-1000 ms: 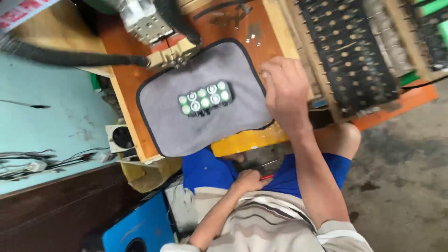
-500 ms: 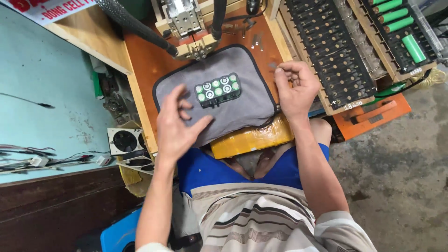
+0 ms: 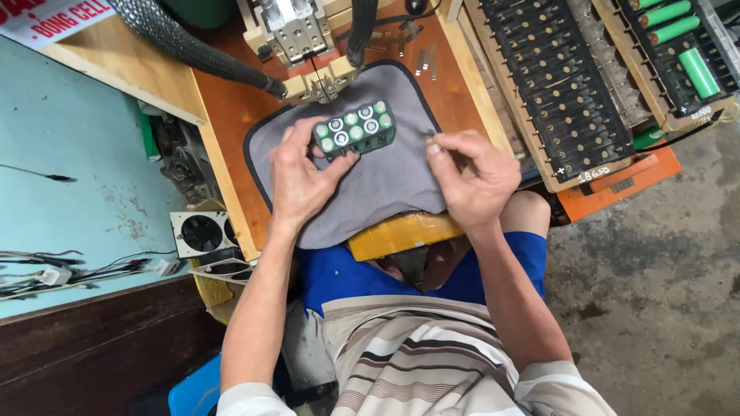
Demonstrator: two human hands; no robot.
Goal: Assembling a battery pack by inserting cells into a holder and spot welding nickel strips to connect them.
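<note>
Both hands have closed in: left hand grips the battery pack; right hand pinches a metal strip beside it, which could slip and short the cells.

An orange-brown wooden bench carries a grey mat with dark piping. On the mat, under the left hand's fingertips, sits a small battery pack of green cells. Just beyond those fingertips stands a metal welding head on a pale wooden base. Thin metal strips lie on bare wood beyond the right hand's fingers
</note>
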